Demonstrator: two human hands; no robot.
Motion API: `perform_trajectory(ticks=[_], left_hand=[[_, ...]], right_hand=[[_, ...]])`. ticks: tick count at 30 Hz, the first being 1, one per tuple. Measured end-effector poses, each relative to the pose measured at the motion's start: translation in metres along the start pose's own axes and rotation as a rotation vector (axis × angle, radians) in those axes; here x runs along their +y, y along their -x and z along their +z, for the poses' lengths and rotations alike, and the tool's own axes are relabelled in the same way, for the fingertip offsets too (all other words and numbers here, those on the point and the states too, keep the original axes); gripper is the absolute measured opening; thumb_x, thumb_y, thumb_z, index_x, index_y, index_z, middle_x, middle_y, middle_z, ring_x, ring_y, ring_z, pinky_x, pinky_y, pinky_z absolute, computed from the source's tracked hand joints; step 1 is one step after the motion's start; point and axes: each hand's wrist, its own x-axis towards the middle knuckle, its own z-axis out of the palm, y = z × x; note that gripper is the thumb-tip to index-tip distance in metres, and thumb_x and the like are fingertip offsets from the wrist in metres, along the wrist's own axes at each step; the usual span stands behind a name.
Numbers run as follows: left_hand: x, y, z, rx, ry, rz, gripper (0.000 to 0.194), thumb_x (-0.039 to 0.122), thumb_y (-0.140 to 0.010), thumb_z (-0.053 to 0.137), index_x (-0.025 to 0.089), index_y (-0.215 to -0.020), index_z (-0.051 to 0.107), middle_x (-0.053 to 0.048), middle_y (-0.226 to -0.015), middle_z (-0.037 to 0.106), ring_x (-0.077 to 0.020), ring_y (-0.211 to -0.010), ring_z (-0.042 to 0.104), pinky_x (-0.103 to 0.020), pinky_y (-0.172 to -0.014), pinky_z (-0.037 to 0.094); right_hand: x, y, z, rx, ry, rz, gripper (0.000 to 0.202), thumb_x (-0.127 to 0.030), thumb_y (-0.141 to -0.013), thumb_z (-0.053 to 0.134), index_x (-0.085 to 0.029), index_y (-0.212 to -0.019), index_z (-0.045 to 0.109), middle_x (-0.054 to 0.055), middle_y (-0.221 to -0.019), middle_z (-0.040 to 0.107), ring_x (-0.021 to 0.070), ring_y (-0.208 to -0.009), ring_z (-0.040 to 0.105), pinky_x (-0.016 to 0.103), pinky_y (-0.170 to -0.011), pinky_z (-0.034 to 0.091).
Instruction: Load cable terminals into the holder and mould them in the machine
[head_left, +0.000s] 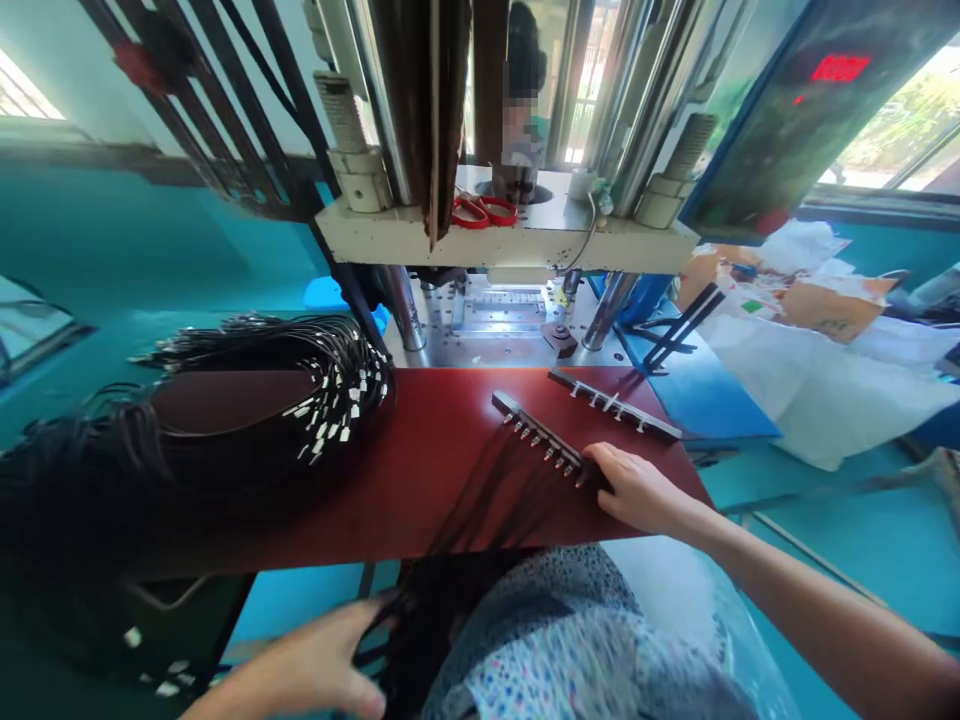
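On the red-brown board, my right hand [641, 492] is closed on the near right end of a dark metal bar [546, 432]. Several small metal cable ends sit in a row along this bar, and their thin black cables [480, 500] run down over the board's front edge. Lower left, my left hand [319, 660] is blurred by motion, its thumb and fingers apart beside the hanging black cables [424, 610]. A second metal bar [615, 403] with several small pegs lies behind the first one, touched by neither hand.
A large bundle of black cables [337, 370] with white tips covers the board's left side. Behind the board [442, 450] stands a press [510, 245], with red-handled scissors [484, 212] on its plate. A blue side table [705, 390] and white sacks [810, 380] are to the right.
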Motion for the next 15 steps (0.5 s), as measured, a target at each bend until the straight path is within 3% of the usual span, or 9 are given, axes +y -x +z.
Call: perform_trajectory(ticks=[3,5,10,15], left_hand=[[0.023,-0.019,-0.001,-0.158,0.124,0.039,0.021,0.029,-0.058,0.059,0.013,-0.071,0.062,-0.001,-0.068,0.064,-0.0180,-0.064,0.057,-0.025,-0.059,0.044],[0.032,-0.023,0.000,-0.256,0.181,0.093,0.021,0.028,-0.066,0.049,0.014,-0.051,0.053,0.000,-0.048,0.054,-0.0127,-0.048,0.049,-0.023,-0.051,0.039],[0.063,-0.023,0.012,-0.362,0.524,0.078,0.018,0.032,-0.063,0.050,0.015,-0.057,0.050,0.001,-0.043,0.051,-0.0093,-0.034,0.042,-0.021,-0.038,0.034],[0.110,-0.037,0.014,-0.299,0.732,0.122,0.023,0.036,-0.063,0.055,0.013,-0.063,0.053,0.000,-0.045,0.052,-0.0087,-0.031,0.044,-0.018,-0.032,0.034]], right_hand=[[-0.001,-0.004,-0.009,-0.013,0.051,-0.005,0.028,-0.015,-0.067,0.045,-0.014,-0.094,0.052,0.010,-0.096,0.057,0.0226,-0.088,0.056,0.029,-0.072,0.038],[-0.001,-0.009,-0.018,-0.016,0.105,0.003,0.020,-0.015,-0.067,0.046,-0.016,-0.085,0.053,0.009,-0.093,0.058,0.0222,-0.085,0.057,0.029,-0.069,0.037],[0.006,-0.039,-0.050,0.017,0.164,0.045,0.023,-0.008,-0.067,0.045,-0.016,-0.085,0.056,0.010,-0.092,0.063,0.0231,-0.087,0.058,0.027,-0.066,0.037],[0.023,-0.095,-0.082,0.151,0.053,0.074,0.022,-0.005,-0.065,0.048,-0.014,-0.080,0.062,0.008,-0.084,0.066,0.0199,-0.078,0.059,0.023,-0.059,0.035]])
